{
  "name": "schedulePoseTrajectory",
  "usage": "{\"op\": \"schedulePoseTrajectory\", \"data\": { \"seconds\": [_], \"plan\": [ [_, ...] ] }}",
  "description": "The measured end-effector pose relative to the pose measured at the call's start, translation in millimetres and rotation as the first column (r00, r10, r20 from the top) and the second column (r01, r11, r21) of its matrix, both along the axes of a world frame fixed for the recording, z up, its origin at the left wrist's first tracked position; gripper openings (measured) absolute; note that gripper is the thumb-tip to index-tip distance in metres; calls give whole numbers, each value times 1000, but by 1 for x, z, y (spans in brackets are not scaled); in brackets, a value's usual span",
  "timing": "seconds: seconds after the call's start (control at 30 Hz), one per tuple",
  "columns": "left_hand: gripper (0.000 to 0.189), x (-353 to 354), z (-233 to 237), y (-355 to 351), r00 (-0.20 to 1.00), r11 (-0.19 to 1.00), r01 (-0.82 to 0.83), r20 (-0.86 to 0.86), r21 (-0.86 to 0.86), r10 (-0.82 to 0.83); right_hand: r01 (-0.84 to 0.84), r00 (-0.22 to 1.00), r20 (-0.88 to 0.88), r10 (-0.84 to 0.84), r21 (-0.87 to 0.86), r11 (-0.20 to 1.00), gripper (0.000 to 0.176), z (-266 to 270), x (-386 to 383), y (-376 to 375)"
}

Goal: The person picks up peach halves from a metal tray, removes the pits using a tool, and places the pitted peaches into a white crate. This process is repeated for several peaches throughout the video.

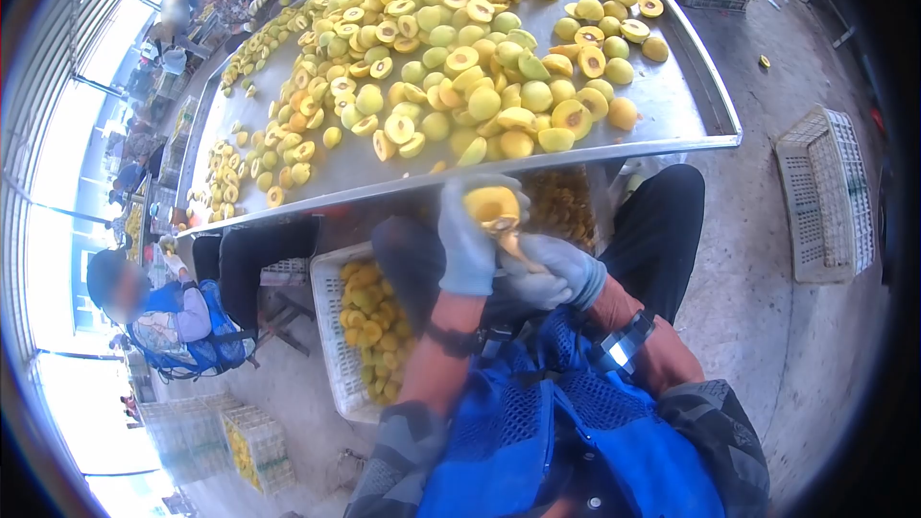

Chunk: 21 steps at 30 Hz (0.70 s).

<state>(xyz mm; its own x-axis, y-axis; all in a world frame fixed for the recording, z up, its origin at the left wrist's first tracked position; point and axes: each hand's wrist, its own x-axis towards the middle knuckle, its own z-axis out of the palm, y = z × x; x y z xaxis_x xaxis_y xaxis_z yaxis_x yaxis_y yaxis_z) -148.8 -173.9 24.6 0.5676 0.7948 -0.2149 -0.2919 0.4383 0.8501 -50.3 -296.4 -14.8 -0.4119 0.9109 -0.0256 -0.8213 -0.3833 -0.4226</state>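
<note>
Evidently the two gloved hands are working as a pair, close to the body and just short of the worktop's near edge. The left hand point(465, 242), in a pale grey glove, curls its fingers around a halved yellow fruit with a brownish centre point(492, 201), cut face turned toward the wearer, presumably so that the centre stays in sight. The right hand point(549, 273), gloved likewise, is closed around a slim tool with a tan handle point(519, 252); its tip meets the fruit's lower edge, though blur hides its shape. Gripping the handle low probably gives control, while the left palm backs the fruit against the push.

Beyond them, the silvery metal worktop with a raised rim point(683, 96) carries a broad heap of green-yellow fruit, many split open point(460, 58); the rim likely keeps round pieces from rolling off. Below, beside the wearer's left leg, a white plastic crate point(338, 355) holds more yellow pieces, seemingly set there for an easy drop from the left hand. Brownish bits point(564, 201) lie beneath the worktop's edge, behind the hands; what contains them is mostly hidden. Farther left, another person in blue point(197, 321) sits at the same worktop.
</note>
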Motion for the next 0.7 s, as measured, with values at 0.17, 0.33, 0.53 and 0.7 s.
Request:
{"op": "schedulePoseTrajectory", "data": {
  "seconds": [0.17,0.33,0.53,0.7],
  "plan": [
    [48,-26,0,30,975,952,-202,50,-231,219,87,989,-113,-93,-59,994,54,-13,1,-1],
    [51,-109,16,66,812,818,-511,-163,265,560,314,739,653,-165,-117,942,48,-12,12,7],
    [31,-245,9,110,24,342,146,-349,928,937,376,684,704,-190,-118,919,47,-38,9,18],
    [29,-183,9,103,362,455,178,-488,872,794,444,617,770,-160,-173,879,46,-37,7,24]
  ]
}}
